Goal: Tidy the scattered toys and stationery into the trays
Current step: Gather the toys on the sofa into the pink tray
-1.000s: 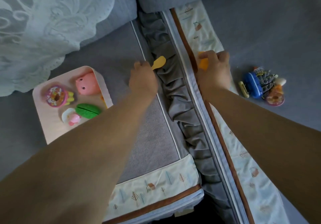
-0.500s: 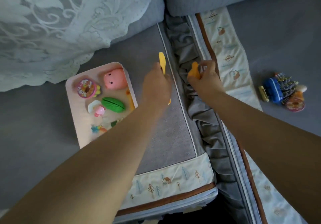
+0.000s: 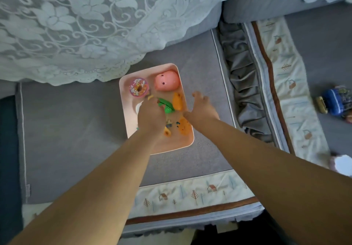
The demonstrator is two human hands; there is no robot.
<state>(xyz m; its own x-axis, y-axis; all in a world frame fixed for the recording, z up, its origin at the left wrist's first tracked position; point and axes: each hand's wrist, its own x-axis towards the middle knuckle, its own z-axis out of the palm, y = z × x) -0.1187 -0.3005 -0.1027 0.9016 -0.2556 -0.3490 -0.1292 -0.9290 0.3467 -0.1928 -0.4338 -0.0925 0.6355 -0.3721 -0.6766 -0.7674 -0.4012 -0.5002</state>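
grey sofa cushion [image 3: 80, 130], lace cover [image 3: 76, 26], pink tray [image 3: 152, 149]

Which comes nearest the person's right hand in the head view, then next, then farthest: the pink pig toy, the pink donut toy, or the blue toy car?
Measured from the right hand:
1. Pink pig toy, in the tray's far right corner, just beyond the fingers.
2. Pink donut toy, in the tray's far left corner.
3. Blue toy car, off the tray, far right.
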